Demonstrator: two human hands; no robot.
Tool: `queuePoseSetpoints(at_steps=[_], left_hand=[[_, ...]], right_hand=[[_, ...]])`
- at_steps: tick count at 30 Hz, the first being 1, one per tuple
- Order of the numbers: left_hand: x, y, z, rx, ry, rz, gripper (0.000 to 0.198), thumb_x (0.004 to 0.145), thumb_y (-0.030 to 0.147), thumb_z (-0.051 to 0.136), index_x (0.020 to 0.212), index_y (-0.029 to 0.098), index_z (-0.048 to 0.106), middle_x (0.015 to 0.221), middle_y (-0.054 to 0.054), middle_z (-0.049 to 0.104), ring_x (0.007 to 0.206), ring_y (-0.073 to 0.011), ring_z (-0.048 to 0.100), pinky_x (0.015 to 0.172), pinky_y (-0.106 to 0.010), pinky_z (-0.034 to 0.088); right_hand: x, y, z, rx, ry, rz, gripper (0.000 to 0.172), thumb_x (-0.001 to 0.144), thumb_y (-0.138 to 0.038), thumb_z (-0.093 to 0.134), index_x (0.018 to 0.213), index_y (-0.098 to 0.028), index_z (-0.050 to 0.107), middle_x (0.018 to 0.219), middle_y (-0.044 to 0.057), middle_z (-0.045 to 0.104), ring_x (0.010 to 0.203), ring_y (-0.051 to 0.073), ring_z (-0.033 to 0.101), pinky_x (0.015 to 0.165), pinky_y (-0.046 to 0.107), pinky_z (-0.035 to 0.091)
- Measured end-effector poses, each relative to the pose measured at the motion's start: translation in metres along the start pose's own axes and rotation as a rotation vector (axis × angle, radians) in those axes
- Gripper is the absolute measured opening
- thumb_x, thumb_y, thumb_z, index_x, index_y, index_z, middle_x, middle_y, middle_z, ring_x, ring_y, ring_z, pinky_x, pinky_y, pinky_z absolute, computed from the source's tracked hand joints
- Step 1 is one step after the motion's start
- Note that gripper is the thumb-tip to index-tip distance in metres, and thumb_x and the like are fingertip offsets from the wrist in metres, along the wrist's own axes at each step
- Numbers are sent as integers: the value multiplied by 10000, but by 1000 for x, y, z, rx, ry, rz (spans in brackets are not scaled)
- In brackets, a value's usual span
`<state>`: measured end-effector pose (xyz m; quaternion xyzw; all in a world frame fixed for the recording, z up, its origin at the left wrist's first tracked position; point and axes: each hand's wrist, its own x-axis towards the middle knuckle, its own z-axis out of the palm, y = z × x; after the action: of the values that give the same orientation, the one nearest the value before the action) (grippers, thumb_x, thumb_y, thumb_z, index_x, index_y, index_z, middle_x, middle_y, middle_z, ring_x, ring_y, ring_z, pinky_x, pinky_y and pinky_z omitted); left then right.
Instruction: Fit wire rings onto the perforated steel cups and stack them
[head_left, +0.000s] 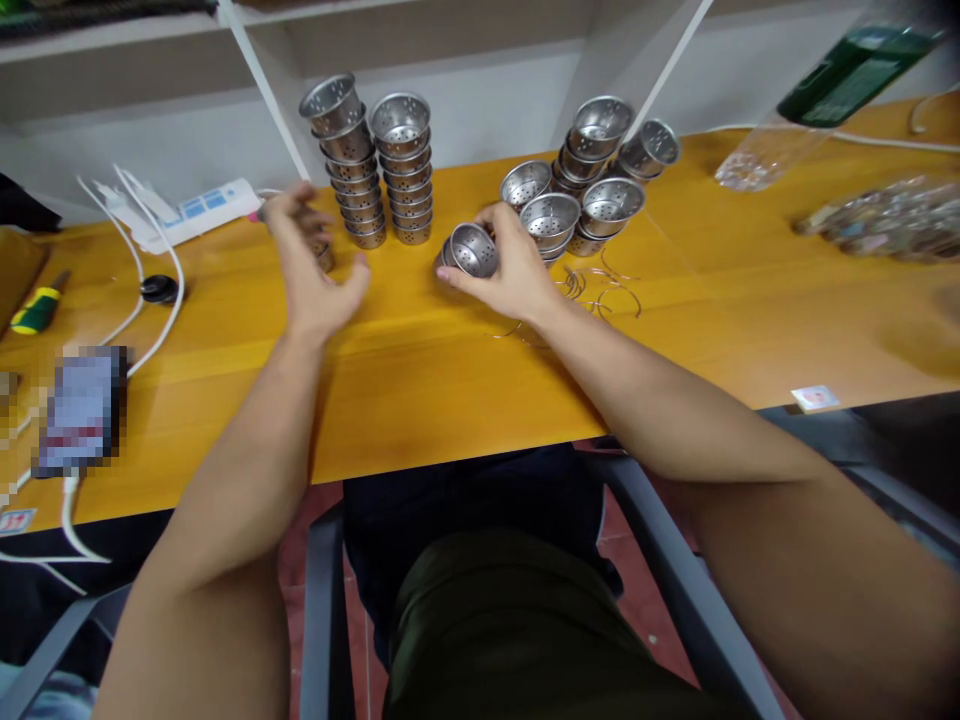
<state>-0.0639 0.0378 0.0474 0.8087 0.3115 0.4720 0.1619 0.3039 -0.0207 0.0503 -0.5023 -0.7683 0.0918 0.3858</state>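
Observation:
Perforated metal cups, like small sink strainer baskets, stand about both hands. My right hand grips a perforated metal cup, tilted with its mouth toward me; a second rim shows at its left, seemingly nested. My left hand is open, thumb spread from the fingers, slightly blurred. Just behind it, partly hidden by the hand, is another metal cup. Beyond the hands rise two tall cup stacks, a left stack with a leaning top and a straighter right stack.
Shorter cup groups stand right of my right hand, with loose thin wire rings before them. A power strip, white cables, a phone and a screwdriver lie left. A plastic bottle and a clear bag are right.

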Motion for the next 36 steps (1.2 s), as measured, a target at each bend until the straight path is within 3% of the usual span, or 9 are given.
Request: queuePoseSetpoints(at_steps=[4,7,10,15,21,24,29,33,36], left_hand=[[-14,47,71,-8,-73,-62,1501,745,918,1147,1894,396,334,1910,-184,578,1669,-508,727,1371,-751,654],[-18,60,93,23,-128,-153,1123,808,568,1173,1713,311,561,1704,-181,780,1565,-489,816,1364,-726,703],[-17,57,90,-9,-134,-188,880,806,507,1185,1502,303,685,1448,-125,894,1360,-476,907,1245,-702,784],[-16,42,84,-118,-185,-188,1018,765,671,1217,1555,301,693,1397,-113,919,1233,-454,958,1123,-663,839],[-12,32,67,-71,-61,-139,1146,749,859,1217,1601,296,698,1623,-165,824,1560,-474,836,1404,-679,693],[-10,25,59,-45,0,-112,1259,707,939,1213,1648,307,666,1687,-174,762,1669,-510,758,1470,-703,633],[-11,20,63,-103,39,-159,1275,685,1045,1159,1592,308,651,1588,-157,782,1612,-503,798,1403,-694,691],[-13,26,64,-118,38,-166,1199,731,1025,1152,1563,300,681,1510,-152,816,1544,-493,832,1366,-721,711],[-13,30,62,-116,43,-156,1165,741,1010,1158,1541,301,695,1478,-138,822,1483,-471,849,1344,-723,717]], right_hand=[[-8,-26,13,76,-44,10,957,1056,-998,926,1602,-257,663,1567,206,777,1500,498,754,1391,761,611],[-12,-45,18,97,-105,-10,862,1078,-885,953,1600,-261,670,1605,208,776,1504,487,747,1383,735,615],[-12,-57,10,114,-195,-3,816,1095,-833,946,1651,-291,692,1634,200,784,1517,480,739,1384,696,621],[-7,-61,-16,144,-284,-52,1003,1041,-899,958,1793,-295,683,1720,196,761,1633,511,693,1436,688,597],[2,-35,-36,18,-151,-13,1036,1062,-772,977,1945,-363,622,1860,212,675,1817,579,540,1575,807,432],[1,-16,-32,-40,-190,10,1043,1072,-628,979,1980,-298,585,1849,237,648,1803,573,581,1598,780,420],[-5,-6,-3,-97,-275,58,970,1100,-427,951,1943,-150,559,1818,286,634,1771,526,658,1567,671,509],[-4,-10,2,-98,-305,101,1027,1090,-490,1000,1950,-176,534,1853,294,634,1777,521,663,1558,675,525],[-3,-8,-32,-101,-351,119,1117,1029,-655,1056,1939,-230,567,1886,282,654,1734,566,695,1485,736,589]])
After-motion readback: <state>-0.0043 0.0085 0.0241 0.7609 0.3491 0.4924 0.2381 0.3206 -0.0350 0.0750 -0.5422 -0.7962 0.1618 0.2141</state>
